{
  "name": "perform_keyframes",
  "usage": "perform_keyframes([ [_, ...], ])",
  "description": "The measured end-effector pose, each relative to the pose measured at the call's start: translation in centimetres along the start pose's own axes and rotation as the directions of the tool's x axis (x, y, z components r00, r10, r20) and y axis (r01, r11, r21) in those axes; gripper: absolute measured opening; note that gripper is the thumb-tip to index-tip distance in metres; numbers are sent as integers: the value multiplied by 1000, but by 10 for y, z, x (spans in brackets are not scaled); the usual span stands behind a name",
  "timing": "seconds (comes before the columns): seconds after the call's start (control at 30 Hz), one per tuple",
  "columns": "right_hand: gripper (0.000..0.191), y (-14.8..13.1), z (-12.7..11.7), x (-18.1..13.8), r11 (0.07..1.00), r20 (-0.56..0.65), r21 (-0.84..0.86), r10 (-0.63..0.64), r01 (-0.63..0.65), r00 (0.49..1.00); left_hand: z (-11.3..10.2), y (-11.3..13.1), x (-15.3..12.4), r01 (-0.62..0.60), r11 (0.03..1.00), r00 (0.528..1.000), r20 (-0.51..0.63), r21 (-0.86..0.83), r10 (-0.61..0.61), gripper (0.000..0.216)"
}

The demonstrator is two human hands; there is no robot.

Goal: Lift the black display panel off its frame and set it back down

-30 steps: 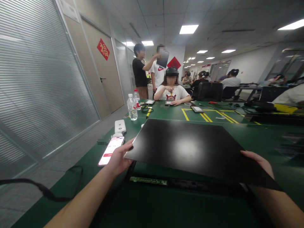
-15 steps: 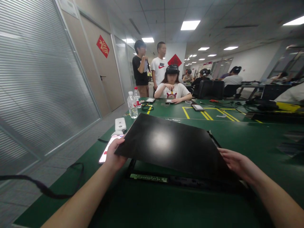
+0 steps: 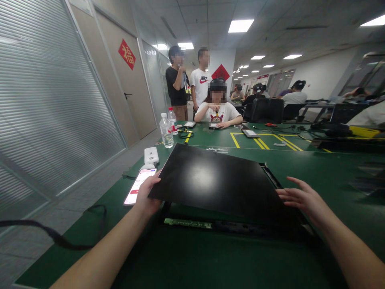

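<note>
A large black screen panel [image 3: 207, 182] is tilted over a dark frame [image 3: 270, 176], its left side raised. My left hand [image 3: 148, 192] is closed on the panel's left edge, thumb on top and fingers beneath. At the panel's right edge, my right hand [image 3: 300, 194] has its fingers stretched and spread, with the lower fingertips at or close to the edge. Below the panel's near edge shows a green circuit board strip [image 3: 188, 223] on the frame.
Left of the panel lie a lit phone [image 3: 140, 186] and a white power bank [image 3: 151, 155]. Two bottles [image 3: 166, 130] stand at the table's far left. Across the green table [image 3: 325, 180] sits a person [image 3: 217, 112]; two others stand behind. A black cable [image 3: 51, 235] runs at left.
My right hand has loosened from the panel's right edge, its index finger lifting and its fingers spreading. My left hand keeps its hold. The camera view has shifted slightly.
</note>
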State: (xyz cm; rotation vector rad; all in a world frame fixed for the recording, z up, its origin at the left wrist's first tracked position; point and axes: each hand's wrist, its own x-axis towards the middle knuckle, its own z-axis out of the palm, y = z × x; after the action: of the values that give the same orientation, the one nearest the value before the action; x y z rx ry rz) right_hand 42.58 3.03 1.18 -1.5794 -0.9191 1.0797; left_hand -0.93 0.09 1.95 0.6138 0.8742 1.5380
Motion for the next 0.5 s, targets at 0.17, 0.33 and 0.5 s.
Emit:
perform_keyframes([
  [0.17,88,2,0,2,997,-15,-65,-40,39,999,2,-2,-2,20,999,998,-56,34,-18,58],
  [0.33,88,12,-4,11,994,-36,-51,-95,93,995,3,-5,-2,60,996,995,-83,73,-54,50],
  [0.5,82,15,-4,15,994,-45,-53,-98,96,994,0,-8,-1,69,994,996,-66,86,-63,52],
])
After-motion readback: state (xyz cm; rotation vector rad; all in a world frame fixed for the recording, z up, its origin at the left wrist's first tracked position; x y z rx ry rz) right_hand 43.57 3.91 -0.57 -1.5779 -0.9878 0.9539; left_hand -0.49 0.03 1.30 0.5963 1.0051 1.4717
